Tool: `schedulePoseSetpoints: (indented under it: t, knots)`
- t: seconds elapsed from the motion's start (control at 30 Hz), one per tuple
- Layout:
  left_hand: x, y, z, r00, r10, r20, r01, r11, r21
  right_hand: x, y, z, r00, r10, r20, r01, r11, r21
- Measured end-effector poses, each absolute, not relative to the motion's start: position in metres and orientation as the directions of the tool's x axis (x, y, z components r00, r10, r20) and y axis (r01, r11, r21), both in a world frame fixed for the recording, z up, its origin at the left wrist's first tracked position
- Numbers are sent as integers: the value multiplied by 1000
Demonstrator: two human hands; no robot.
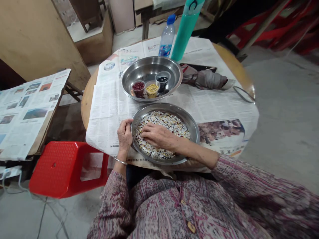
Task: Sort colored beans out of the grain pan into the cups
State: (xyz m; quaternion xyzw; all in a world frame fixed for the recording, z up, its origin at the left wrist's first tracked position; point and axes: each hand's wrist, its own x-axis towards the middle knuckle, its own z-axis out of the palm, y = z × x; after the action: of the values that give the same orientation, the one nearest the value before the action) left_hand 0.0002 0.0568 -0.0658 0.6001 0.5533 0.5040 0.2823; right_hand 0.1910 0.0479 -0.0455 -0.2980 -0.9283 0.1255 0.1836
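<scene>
My left hand (125, 134) grips the left rim of a round steel basin (194, 129), thumb and fingers closed on its edge. Inside the basin lies a layer of mixed grains and beans (169, 121), mostly white with yellow, dark red and black ones among them. My right hand (158, 135) reaches over from the right, its bent fingertips together down at the grains. What those fingers pinch is too small to make out. Behind stands a second steel basin (129, 71) with three clear cups, of red beans (138, 87), yellow beans (152, 88) and black beans (162, 79).
Newspaper (107, 109) covers the round table. At its back stand a water bottle (166, 39) and a tall teal bottle (185, 31). A bundled grey cloth thing (206, 79) lies at right. A red stool (58, 167) is on the left floor.
</scene>
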Motion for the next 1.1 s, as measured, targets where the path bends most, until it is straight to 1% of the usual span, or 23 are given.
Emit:
schedulePoseSetpoints:
  t: [0.13,0.23,0.3,0.33,0.4,0.5,0.6,0.67,0.8,0.93,1.0,1.1]
  knots:
    - [1,56,-65,-120,950,288,371,-226,901,229,54,-47,-601,747,284,674,665,-322]
    - [1,56,-66,-125,951,282,366,-220,904,254,54,-47,-477,835,277,791,544,-279]
    - [1,56,-66,-125,951,282,363,-221,905,261,50,-47,-421,865,273,829,489,-272]
    - [1,57,-66,-126,951,283,364,-221,905,261,46,-47,-410,870,274,828,481,-288]
    - [1,57,-66,-127,951,281,369,-218,904,253,36,-46,-431,859,275,786,508,-352]
    - [0,56,-66,-124,954,275,374,-211,903,230,16,-42,-571,781,255,654,619,-434]
    - [0,56,-66,-117,952,284,375,-222,900,212,5,-38,-729,654,201,544,732,-409]
    - [0,56,-65,-117,952,284,377,-222,899,213,6,-37,-751,641,158,549,740,-388]
    - [0,55,-64,-112,954,277,380,-216,899,238,24,-37,-608,787,103,715,599,-359]
    - [-1,53,-63,-107,954,280,377,-222,899,257,41,-25,-544,837,65,776,530,-342]
    - [-1,52,-62,-112,954,278,375,-218,901,258,50,-12,-488,866,111,784,491,-380]
    - [0,51,-60,-115,956,269,379,-208,902,258,80,13,-317,917,242,797,396,-456]
